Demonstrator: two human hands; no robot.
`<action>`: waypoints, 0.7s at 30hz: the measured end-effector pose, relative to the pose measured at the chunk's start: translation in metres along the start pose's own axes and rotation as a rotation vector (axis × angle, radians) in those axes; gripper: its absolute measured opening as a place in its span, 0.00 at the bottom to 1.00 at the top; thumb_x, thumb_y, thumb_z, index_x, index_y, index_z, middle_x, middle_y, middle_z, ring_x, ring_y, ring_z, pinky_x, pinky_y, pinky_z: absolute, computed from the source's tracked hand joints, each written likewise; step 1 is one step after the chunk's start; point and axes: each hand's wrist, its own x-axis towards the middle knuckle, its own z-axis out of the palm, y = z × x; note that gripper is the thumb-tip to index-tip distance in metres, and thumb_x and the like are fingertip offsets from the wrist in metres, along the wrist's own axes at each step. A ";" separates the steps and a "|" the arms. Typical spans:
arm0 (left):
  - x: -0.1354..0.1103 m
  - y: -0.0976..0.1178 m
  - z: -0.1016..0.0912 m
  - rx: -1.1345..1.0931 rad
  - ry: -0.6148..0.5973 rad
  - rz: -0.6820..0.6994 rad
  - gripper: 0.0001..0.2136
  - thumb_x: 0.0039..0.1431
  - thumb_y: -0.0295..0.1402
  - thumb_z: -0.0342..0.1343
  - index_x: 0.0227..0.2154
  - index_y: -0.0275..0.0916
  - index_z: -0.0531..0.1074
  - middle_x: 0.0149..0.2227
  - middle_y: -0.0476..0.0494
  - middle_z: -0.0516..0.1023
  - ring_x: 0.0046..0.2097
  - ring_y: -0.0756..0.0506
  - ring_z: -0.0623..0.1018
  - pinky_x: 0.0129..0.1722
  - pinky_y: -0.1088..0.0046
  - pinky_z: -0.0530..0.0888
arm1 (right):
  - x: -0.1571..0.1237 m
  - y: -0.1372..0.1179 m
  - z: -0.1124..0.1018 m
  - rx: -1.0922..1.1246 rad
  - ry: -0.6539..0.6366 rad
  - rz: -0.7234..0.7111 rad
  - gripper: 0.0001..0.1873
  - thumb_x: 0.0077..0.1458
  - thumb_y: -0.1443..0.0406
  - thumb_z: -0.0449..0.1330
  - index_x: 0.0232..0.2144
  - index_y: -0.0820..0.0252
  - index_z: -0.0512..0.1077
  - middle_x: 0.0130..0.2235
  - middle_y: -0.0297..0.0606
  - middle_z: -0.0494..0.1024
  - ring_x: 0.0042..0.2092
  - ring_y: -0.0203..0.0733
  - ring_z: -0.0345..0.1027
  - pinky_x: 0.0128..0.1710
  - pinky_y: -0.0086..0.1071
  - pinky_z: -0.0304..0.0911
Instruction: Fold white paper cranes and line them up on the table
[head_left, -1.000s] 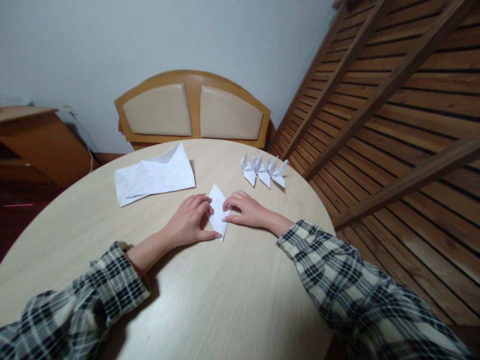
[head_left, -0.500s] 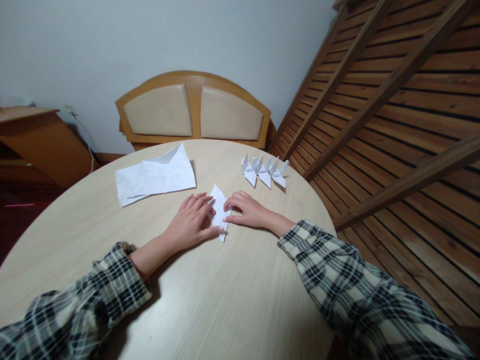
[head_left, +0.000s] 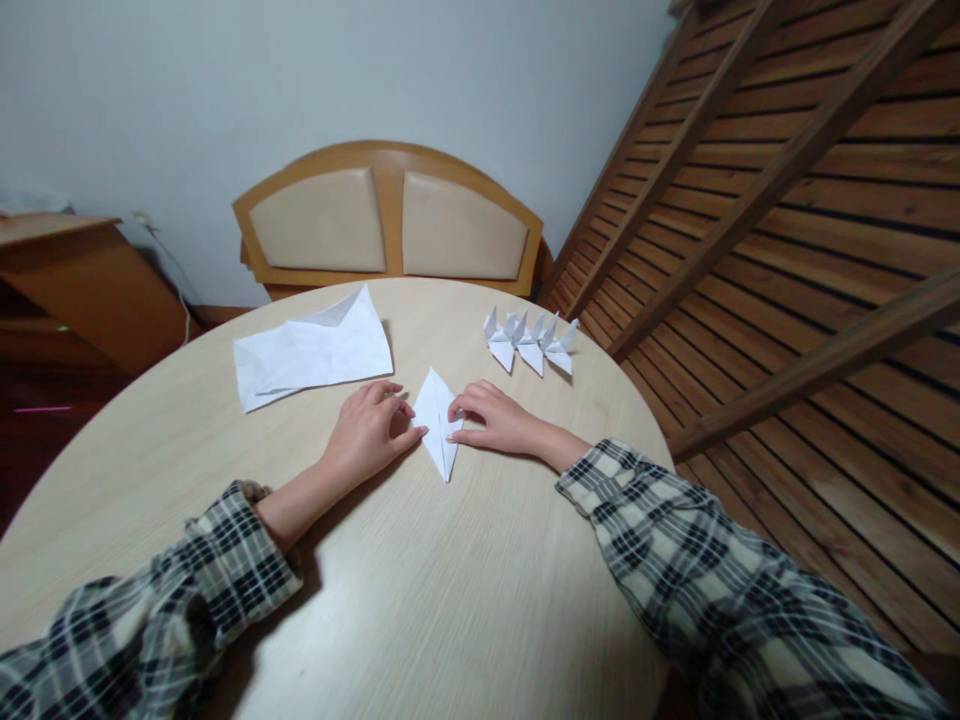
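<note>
A white paper folded into a long diamond lies flat on the round pale wooden table. My left hand rests on the table at the diamond's left edge, fingers loosely curled, fingertips touching the paper. My right hand presses its fingertips on the diamond's right edge, fingers bent. Both arms wear plaid sleeves.
Several finished white paper cranes stand in a row at the table's far right. A larger creased white sheet lies at the far left. A wooden chair stands behind the table; a slatted wooden frame leans to the right.
My left hand has slid left off the folded paper, uncovering its left half. The right hand has stayed on the right edge.
</note>
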 end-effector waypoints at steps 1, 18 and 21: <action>0.000 -0.001 0.001 0.001 0.003 -0.009 0.13 0.57 0.46 0.61 0.34 0.41 0.73 0.51 0.37 0.74 0.54 0.34 0.72 0.54 0.47 0.69 | 0.000 0.000 0.000 -0.001 0.001 -0.001 0.15 0.55 0.54 0.66 0.39 0.57 0.73 0.38 0.38 0.72 0.44 0.45 0.62 0.48 0.38 0.59; -0.001 -0.001 0.007 -0.018 -0.070 0.187 0.16 0.67 0.37 0.50 0.54 0.40 0.70 0.58 0.35 0.69 0.62 0.34 0.65 0.60 0.48 0.65 | 0.001 0.001 0.000 0.007 0.003 -0.011 0.26 0.60 0.51 0.61 0.53 0.62 0.71 0.39 0.42 0.72 0.44 0.47 0.64 0.50 0.41 0.60; -0.001 -0.002 0.009 -0.031 -0.069 0.218 0.16 0.67 0.36 0.49 0.53 0.38 0.71 0.58 0.34 0.70 0.61 0.35 0.66 0.61 0.49 0.65 | 0.001 0.002 0.000 0.012 0.000 -0.023 0.23 0.63 0.50 0.56 0.50 0.61 0.72 0.38 0.42 0.72 0.44 0.46 0.63 0.49 0.41 0.60</action>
